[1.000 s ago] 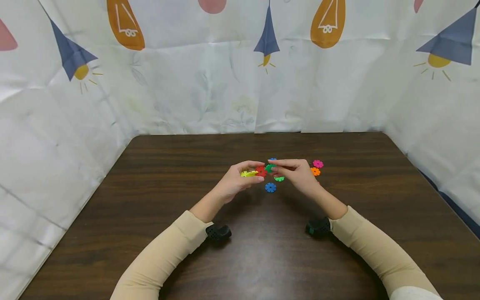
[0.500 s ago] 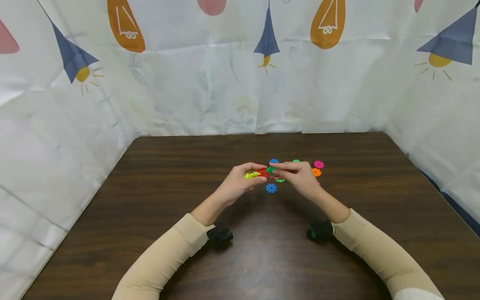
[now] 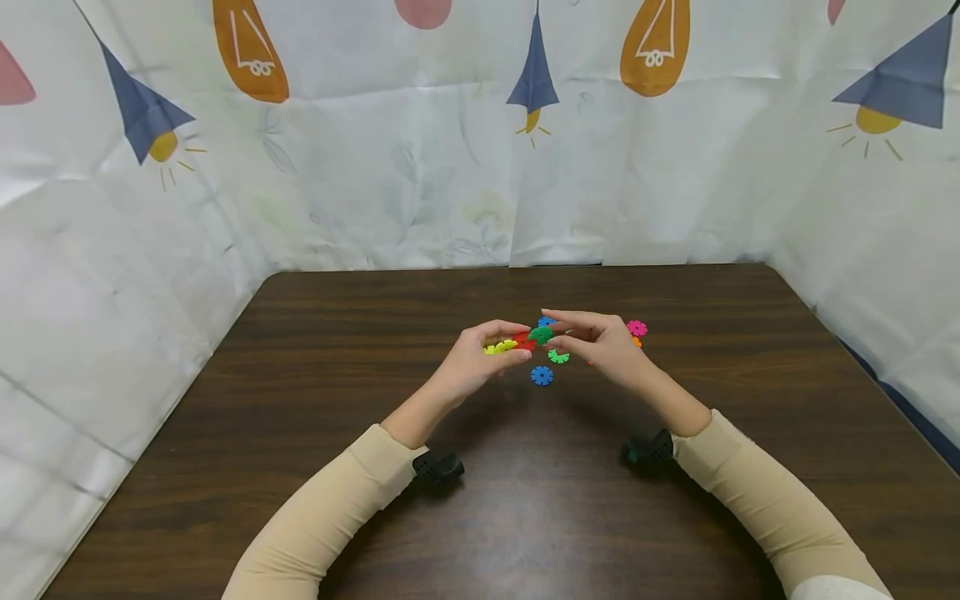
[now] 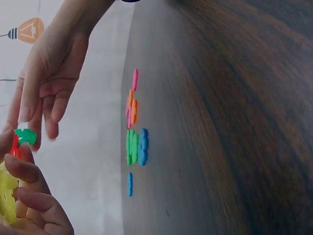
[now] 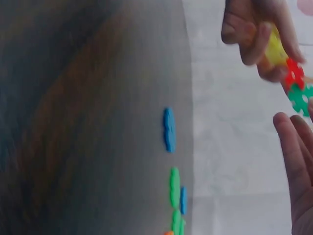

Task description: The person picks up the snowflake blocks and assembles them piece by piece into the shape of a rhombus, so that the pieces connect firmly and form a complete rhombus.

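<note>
Raised over the table, my left hand pinches a joined row of toothed plastic discs: yellow, red and green. In the right wrist view, the yellow disc lies in the left fingers, with the red disc and green disc sticking out past them. My right hand is beside the green disc, thumb and forefinger spread apart; its fingertips look clear of the disc or barely at its edge.
On the table near the hands lie a blue disc, a light green disc, another blue disc, a pink disc and an orange one, partly covered. Several discs show edge-on in the left wrist view.
My right thumb and forefinger have parted from the green disc, and the hand has shifted slightly right. The green disc stays attached to the red one; my left hand has barely moved.
</note>
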{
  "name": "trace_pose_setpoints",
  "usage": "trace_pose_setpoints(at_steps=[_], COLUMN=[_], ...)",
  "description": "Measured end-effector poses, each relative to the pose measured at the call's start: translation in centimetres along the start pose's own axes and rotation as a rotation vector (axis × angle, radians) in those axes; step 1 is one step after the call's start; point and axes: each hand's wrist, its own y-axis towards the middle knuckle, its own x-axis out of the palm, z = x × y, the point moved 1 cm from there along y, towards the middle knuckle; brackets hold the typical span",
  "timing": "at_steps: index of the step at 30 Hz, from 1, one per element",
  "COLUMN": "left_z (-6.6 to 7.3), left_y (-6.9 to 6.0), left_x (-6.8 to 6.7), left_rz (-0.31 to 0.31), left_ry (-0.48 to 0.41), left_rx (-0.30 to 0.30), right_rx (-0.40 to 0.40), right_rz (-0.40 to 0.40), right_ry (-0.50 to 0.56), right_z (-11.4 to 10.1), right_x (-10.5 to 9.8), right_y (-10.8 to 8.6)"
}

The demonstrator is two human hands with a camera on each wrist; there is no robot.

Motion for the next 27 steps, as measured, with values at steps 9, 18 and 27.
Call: trace_pose_setpoints(at_steps=[9, 18, 27], left_z=[-0.4, -0.6, -0.7], left_y=[0.2, 0.2, 0.3], left_x=[-0.6, -0.8, -1.1], left_rz=[0.049, 0.060, 0.104], left_ry=[0.004, 0.002, -0.024], left_rx=[-0.013, -0.056, -0.059], right_rx=[0.058, 0.151, 0.209], right_rz=[-0.032, -0.025, 0.018], right_ry=[-0.113, -0.337, -0.432], right_z=[0.4, 1.4, 2.3], right_x=[-2.0, -4.1, -7.4], right_y=[0.2, 0.3, 0.1])
